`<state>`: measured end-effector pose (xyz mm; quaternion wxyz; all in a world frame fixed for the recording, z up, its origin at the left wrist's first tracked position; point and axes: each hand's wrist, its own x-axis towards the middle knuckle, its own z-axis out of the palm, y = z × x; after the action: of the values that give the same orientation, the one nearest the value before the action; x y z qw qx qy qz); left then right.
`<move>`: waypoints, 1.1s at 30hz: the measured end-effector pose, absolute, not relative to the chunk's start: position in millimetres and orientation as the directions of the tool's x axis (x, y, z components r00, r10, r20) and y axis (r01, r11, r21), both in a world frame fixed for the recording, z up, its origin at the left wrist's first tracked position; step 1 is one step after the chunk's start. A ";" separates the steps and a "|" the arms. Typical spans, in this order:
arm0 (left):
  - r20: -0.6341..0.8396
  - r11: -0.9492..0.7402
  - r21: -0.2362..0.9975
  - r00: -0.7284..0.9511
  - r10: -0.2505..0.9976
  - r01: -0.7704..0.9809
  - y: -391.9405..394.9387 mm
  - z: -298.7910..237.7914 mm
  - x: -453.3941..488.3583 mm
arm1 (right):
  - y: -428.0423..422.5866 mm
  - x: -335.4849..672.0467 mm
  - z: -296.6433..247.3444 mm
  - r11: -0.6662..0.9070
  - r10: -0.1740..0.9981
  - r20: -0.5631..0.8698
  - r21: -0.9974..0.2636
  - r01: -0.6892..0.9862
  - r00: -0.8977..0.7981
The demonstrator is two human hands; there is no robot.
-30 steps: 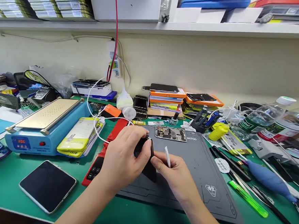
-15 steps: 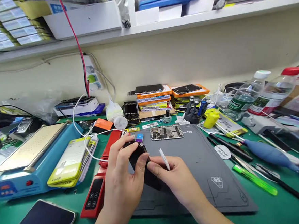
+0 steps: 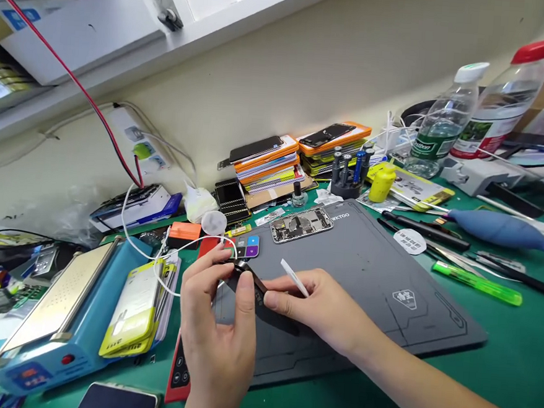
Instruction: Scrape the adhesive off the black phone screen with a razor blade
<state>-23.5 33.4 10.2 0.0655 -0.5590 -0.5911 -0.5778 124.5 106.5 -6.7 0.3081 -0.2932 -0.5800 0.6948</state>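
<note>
My left hand [image 3: 218, 337] is closed around a thin black panel that looks like a phone screen [image 3: 253, 285], tilted with its edge toward me. Its thumb lies along the near face and its fingers bend over the top. In my right hand [image 3: 325, 310] a white flat-ended stick [image 3: 295, 278] sticks up between thumb and fingers, and the fingertips touch the right edge of the screen. Both hands are over a dark grey work mat [image 3: 359, 285]. Beyond them on the mat lies an opened phone body [image 3: 302, 225] with its inner parts showing.
To the left stand a blue heating plate machine [image 3: 67, 332], yellow packets [image 3: 134, 309] and a red device [image 3: 177, 371]. A phone [image 3: 118, 401] lies at the front. Stacked phone parts [image 3: 268, 163], a screwdriver holder [image 3: 348, 181], bottles [image 3: 445, 129] and a blue air blower [image 3: 498, 229] are behind and right.
The camera view has tilted and shifted. The phone screen has turned so that its face shows less and its edge more. Both hands keep their hold.
</note>
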 end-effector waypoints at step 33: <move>0.679 -0.228 0.691 -0.507 0.531 0.686 41.1 19.0 -29.5 | 69.4 145.3 7.1 0.652 0.712 0.546 -0.748 0.126 -0.441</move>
<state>-29.5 41.1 19.0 0.0634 -0.4924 -0.6180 -0.6096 145.3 69.4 7.1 0.4567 -0.2667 -0.7857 0.3209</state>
